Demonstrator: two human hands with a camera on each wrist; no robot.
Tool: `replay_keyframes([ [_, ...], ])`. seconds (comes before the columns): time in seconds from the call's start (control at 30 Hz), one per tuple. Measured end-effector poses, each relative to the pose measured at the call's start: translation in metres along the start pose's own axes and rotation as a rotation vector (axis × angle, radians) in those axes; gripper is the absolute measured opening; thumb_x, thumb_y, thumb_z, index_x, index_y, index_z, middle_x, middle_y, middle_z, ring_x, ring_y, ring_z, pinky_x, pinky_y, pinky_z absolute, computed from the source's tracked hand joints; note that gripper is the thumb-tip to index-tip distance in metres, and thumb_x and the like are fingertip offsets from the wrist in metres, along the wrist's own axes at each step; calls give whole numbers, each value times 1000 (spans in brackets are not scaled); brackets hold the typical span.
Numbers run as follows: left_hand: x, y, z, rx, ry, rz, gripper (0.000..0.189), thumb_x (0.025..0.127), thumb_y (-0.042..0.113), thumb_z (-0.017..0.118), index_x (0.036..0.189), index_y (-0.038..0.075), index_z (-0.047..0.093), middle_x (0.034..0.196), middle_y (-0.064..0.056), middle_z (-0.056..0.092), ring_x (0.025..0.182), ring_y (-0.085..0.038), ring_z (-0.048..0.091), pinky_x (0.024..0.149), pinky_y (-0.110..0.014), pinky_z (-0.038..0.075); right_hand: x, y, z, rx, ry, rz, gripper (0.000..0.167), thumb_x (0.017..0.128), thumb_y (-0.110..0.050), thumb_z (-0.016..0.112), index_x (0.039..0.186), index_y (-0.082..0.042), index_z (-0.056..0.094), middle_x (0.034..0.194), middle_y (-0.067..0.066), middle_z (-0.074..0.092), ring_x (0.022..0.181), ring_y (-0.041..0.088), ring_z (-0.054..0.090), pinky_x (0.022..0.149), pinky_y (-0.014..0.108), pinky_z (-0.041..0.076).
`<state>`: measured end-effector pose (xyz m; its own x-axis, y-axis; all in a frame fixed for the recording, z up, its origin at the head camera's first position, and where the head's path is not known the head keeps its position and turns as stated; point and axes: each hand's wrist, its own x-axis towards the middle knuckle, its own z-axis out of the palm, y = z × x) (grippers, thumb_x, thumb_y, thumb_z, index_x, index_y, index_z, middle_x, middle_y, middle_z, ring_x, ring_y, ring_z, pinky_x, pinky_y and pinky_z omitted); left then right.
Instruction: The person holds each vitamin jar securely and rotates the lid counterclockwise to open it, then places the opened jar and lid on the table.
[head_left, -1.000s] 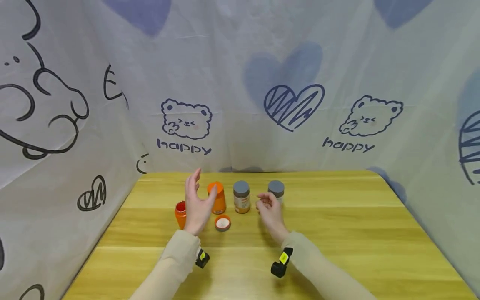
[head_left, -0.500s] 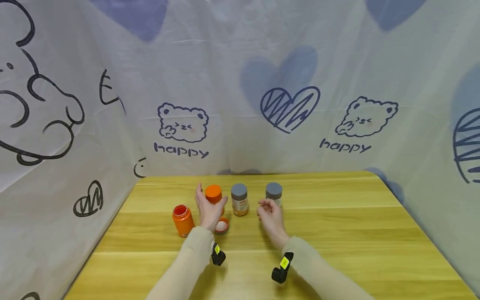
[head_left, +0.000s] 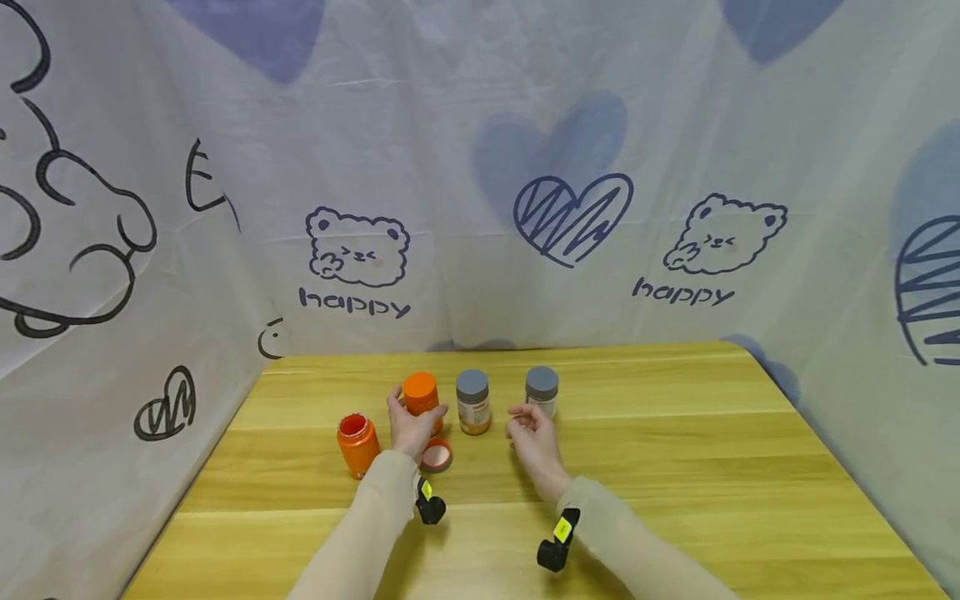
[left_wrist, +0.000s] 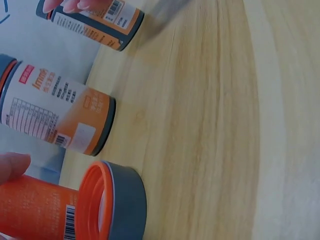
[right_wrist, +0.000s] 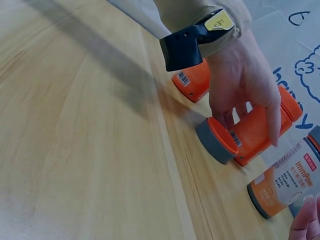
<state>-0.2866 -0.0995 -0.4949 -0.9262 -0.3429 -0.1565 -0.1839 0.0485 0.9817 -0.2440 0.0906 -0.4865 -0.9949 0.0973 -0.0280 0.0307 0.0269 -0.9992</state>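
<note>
Grain streaks the yellow wooden table (head_left: pixel 675 467). Left of centre stands an orange cylindrical plastic bottle with an orange lid (head_left: pixel 421 402); the left hand (head_left: pixel 412 433) curls round it, thumb and fingers on opposite sides. Just in front lies an upturned round grey lid with an orange inner rim (head_left: pixel 436 456). The right hand (head_left: pixel 537 443), loosely curled and free, is near a grey-lidded jar (head_left: pixel 542 387); whether they touch cannot be told. "Happy" is printed on the pale cloth backdrop (head_left: pixel 450 133); label print blurs.
</note>
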Motion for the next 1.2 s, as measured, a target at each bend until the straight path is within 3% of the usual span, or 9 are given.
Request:
replay_keyframes([
  [0.33,-3,-3,2,62,-28,2,80,85,0,72,148,0,23,146,-27,42,136,-44,44,118,-56,34,-1,4,2,-26,-8,5,31,87,2,52,117,6,58,91,5,58,77,9,55,69,23,48],
  [0.6,-5,-3,3,84,-10,11,63,89,0,68,140,-4,32,141,-29,46,132,-45,48,116,-57,36,2,4,1,-48,-21,19,32,86,4,50,117,10,55,94,10,58,78,11,54,71,29,49],
  [1.0,-9,1,4,83,-13,22,58,93,5,66,140,-3,34,141,-28,48,132,-43,48,116,-57,36,-1,2,0,-30,-14,24,31,88,0,52,119,5,57,95,8,59,80,12,56,70,25,48],
  [1.2,-11,10,5,79,-4,77,56,93,10,67,138,0,36,138,-25,51,129,-40,52,114,-54,39,-2,2,-1,-32,-22,19,33,88,0,52,121,5,56,96,8,59,81,13,56,72,28,49],
])
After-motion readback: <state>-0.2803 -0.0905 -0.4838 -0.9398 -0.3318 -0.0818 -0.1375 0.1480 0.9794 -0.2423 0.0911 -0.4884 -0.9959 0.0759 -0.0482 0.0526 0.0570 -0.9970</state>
